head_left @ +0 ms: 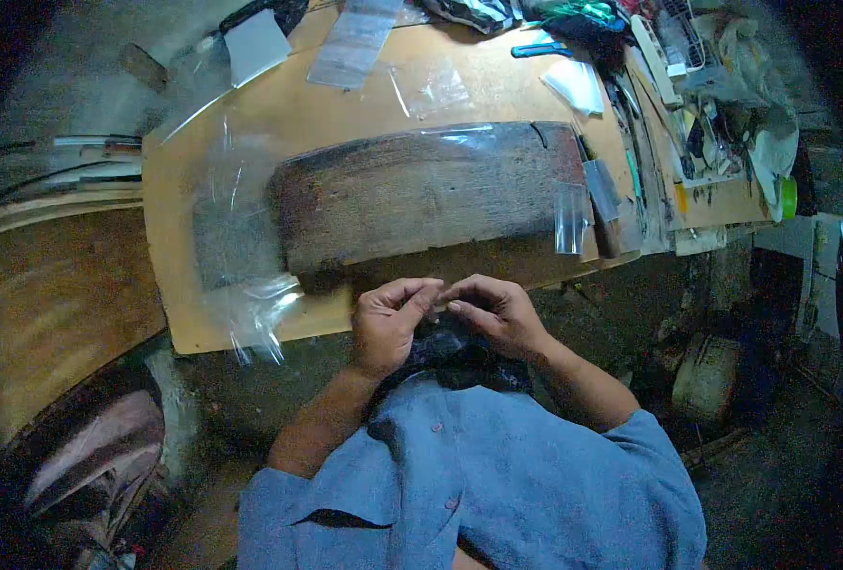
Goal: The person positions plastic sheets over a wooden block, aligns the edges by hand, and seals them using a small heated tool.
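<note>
Both hands are close together in front of the blue shirt, at the near edge of a worn wooden board (431, 195). My left hand (390, 323) is closed in a pinch, thumb against the fingers. Facing it, my right hand (499, 315) is pinched too, its fingertips almost touching the left ones. Something tiny seems to be between the fingertips, too small to name. The board lies on a light brown tabletop (179, 323). Clear plastic pieces (260, 309) lie left of the board, and another clear strip (569, 218) rests at its right end.
A blue cutter (539, 49) and a white sheet (573, 87) lie at the back. Clear plastic bags (353, 43) are at the back left. Tools and a white tray (711, 180) crowd the right side. A brown panel (60, 294) stands at the left.
</note>
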`<state>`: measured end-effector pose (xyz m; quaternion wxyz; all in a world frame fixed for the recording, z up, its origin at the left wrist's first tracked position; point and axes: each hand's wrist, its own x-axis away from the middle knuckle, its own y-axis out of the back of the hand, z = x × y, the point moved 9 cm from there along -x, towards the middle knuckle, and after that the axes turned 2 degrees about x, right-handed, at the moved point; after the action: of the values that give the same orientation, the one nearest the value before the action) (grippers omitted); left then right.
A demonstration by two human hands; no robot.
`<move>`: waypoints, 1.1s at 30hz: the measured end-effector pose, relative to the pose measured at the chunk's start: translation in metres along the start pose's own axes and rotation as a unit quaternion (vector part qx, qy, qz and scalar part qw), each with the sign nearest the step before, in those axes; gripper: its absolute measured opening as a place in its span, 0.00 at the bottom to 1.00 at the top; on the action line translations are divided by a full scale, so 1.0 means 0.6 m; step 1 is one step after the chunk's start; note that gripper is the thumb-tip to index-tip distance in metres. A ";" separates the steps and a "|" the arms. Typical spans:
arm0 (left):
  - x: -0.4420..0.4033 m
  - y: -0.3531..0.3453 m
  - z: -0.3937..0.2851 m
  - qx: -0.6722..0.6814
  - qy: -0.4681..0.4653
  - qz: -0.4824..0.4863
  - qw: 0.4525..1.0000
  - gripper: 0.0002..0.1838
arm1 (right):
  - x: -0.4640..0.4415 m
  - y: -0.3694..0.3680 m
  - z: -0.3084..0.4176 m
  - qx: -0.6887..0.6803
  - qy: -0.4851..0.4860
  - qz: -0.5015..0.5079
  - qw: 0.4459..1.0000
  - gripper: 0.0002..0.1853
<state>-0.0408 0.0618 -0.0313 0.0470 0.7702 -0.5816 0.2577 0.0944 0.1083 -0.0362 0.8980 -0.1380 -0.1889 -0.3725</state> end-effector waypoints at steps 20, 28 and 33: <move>-0.033 0.062 -0.019 -0.217 -0.142 -0.161 0.952 0.06 | -0.022 0.043 -0.087 0.011 -0.054 -0.151 0.987 0.12; 0.008 -0.015 -0.031 -0.491 -0.271 -0.105 0.821 0.16 | -0.045 0.052 -0.126 0.004 -0.055 -0.170 0.984 0.12; 0.007 -0.059 -0.012 -0.608 -0.239 -0.072 0.754 0.27 | -0.045 0.049 -0.140 -0.063 -0.053 -0.184 0.979 0.12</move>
<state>-0.0100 0.0722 -0.0150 0.3835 0.6555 -0.5508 -0.3464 0.1179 0.1124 -0.1258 0.7921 -0.1767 -0.2344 -0.5351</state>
